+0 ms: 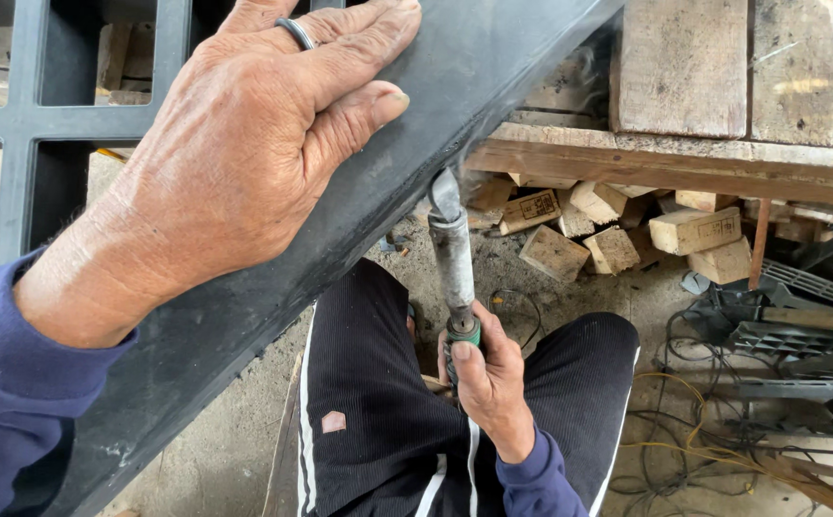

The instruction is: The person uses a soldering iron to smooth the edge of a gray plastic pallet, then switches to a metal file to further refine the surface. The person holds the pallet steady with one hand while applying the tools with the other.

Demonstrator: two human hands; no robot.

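Pressing pallet (244,316) with left hand (244,144), right hand (493,383) gripping tool (452,249).

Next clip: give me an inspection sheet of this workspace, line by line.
Surface: bare concrete floor, dusty.
Job's things: black plastic grid pallet, tilted; grey metal rod tool with green collar, tip at the pallet's edge.
Clutter: cut wooden blocks under a wooden plank bench; broken black plastic pieces.
Grippers: left hand flat on the pallet; right hand gripping the tool.
Cables: tangled yellow and black wires.
Surroundings: nothing seen.
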